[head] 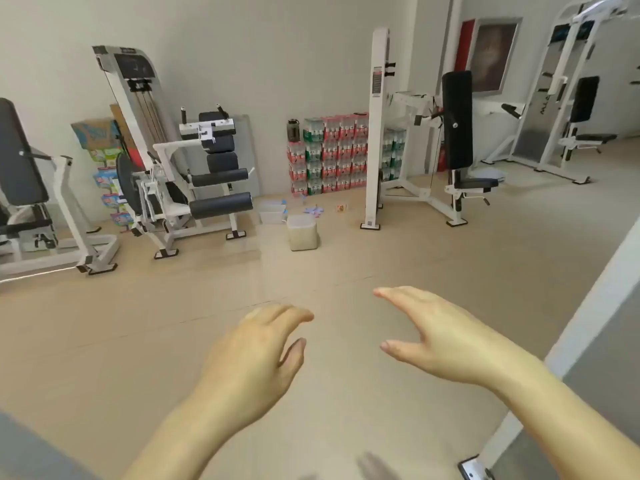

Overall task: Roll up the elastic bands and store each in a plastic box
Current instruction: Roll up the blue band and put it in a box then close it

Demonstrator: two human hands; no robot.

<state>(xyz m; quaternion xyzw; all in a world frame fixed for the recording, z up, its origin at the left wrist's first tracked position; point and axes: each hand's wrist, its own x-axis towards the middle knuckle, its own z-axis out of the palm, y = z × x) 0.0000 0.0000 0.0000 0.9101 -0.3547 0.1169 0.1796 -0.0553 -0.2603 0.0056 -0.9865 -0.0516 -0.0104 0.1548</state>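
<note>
Plastic boxes (pixel 272 212) lie well ahead; left hand (pixel 252 358) and right hand (pixel 440 337) hover empty, fingers relaxed, thumbs apart.

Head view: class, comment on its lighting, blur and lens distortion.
Head view: light is soft and even on the floor, with only a faint shadow at the bottom edge; wide-angle distortion leans the cable machine at far right; the left hand and right hand blur slightly at the fingertips; the distant plastic boxes look small and soft.
</note>
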